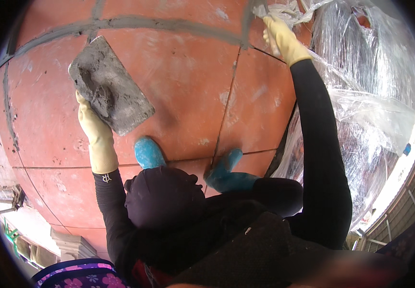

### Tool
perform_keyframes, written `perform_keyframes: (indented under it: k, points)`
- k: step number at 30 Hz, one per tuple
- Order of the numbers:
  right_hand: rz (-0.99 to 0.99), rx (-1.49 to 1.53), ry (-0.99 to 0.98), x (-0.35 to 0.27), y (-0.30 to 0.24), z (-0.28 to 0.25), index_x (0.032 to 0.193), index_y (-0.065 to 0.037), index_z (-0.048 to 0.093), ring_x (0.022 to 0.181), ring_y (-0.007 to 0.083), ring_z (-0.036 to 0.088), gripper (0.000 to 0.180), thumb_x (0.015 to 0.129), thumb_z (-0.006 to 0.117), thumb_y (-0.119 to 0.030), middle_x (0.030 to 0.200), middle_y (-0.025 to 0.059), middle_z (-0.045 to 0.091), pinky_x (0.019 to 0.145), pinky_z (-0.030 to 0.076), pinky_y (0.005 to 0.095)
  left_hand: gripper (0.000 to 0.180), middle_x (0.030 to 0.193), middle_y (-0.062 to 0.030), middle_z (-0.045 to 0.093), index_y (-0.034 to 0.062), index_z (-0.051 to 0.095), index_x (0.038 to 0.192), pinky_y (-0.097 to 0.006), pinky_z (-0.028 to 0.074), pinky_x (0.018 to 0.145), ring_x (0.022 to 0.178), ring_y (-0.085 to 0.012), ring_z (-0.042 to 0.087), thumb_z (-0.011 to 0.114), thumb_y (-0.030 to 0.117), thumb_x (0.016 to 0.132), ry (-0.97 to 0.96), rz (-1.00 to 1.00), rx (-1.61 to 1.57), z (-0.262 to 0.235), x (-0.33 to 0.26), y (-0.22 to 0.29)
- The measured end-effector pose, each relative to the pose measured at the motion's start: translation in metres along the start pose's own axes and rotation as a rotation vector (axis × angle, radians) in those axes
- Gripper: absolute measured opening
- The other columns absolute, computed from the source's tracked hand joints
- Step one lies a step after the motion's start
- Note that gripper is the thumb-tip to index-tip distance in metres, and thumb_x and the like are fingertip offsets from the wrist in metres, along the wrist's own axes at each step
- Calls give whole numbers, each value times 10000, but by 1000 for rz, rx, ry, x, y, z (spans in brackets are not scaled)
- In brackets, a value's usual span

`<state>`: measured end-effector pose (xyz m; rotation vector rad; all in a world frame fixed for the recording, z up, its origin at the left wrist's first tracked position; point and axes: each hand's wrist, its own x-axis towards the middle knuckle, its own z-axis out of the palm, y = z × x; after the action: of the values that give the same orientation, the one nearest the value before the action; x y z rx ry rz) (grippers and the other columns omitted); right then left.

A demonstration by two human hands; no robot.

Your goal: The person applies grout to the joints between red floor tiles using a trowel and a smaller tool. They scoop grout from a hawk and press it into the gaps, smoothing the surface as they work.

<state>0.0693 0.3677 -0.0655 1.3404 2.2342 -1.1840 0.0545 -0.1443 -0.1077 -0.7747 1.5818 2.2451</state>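
Below you, your left hand point(92, 126), in a pale yellow rubber glove, was closed around the underside grip of a flat rectangular mortar board point(109, 85). The board was tilted, its grey face turned up toward you and smeared with wet cement point(97, 91), thickest near the glove. It hung over the red floor tiles point(183, 96), well apart from your other hand.

Your right hand point(279, 36), gloved the same way, was stretched far out to the upper right, at the spot where a grey mortar joint point(169, 23) met a darker seam between tiles. It was curled narrow around something slim; you could not tell what, since the tool was mostly hidden by the glove and the edge of the clear plastic sheeting point(366, 96) bunched just beside it.

Your two blue boots point(149, 152) stood on the tiles between your arms, above your dark-clothed knees. A floral bag point(80, 276) showed at the lower left edge.
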Motion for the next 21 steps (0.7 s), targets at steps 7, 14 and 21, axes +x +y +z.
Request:
perform_keyframes:
  k: [7,14,21]
  points:
    - [45,-115,-21,48,11,20,1540,-164,325,615,155,538,562,1011,436,-320,831,59,590,478,451,325,577,1444,-111,510,83,430,1488,-416,440,1074,1289,-272,524,462,452,1044,40,34,57,0,-4,3]
    - [68,-247,-131,-24,26,16,1560,-149,291,578,166,529,572,1030,403,-332,784,87,560,481,463,342,613,1359,-143,575,2,489,1412,-410,466,1031,1214,-275,579,463,487,1038,85,77,31,11,3,-4]
    - [154,-254,-167,-76,46,28,1560,-111,297,568,149,509,573,1041,448,-301,724,44,523,497,461,323,623,1352,-130,580,2,489,1412,-401,463,1027,1204,-263,578,472,499,1036,63,43,34,16,3,-7]
